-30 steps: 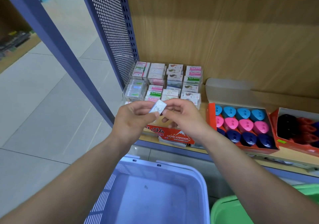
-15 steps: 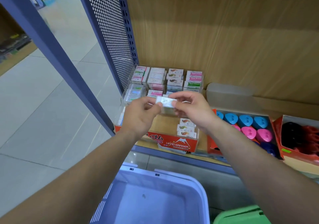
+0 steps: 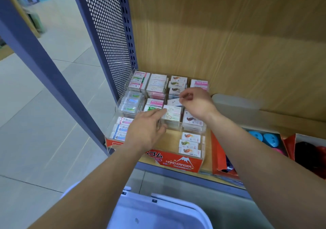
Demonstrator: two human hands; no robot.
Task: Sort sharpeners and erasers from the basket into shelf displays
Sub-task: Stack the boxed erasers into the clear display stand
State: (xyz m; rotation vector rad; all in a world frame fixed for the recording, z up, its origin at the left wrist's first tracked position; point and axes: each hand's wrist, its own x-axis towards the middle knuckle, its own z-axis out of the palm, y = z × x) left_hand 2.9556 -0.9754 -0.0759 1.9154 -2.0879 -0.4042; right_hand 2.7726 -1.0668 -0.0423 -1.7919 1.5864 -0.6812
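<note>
The right hand pinches a small white eraser in its fingers, just above the middle of the eraser display box. The left hand has its fingers out straight, touching the stack of erasers in the middle of the box, and holds nothing. It looks like a tight fit, though it is hard to see. If the eraser goes in crooked, it could jam, tip the stack, or drop in the wrong place.
</note>
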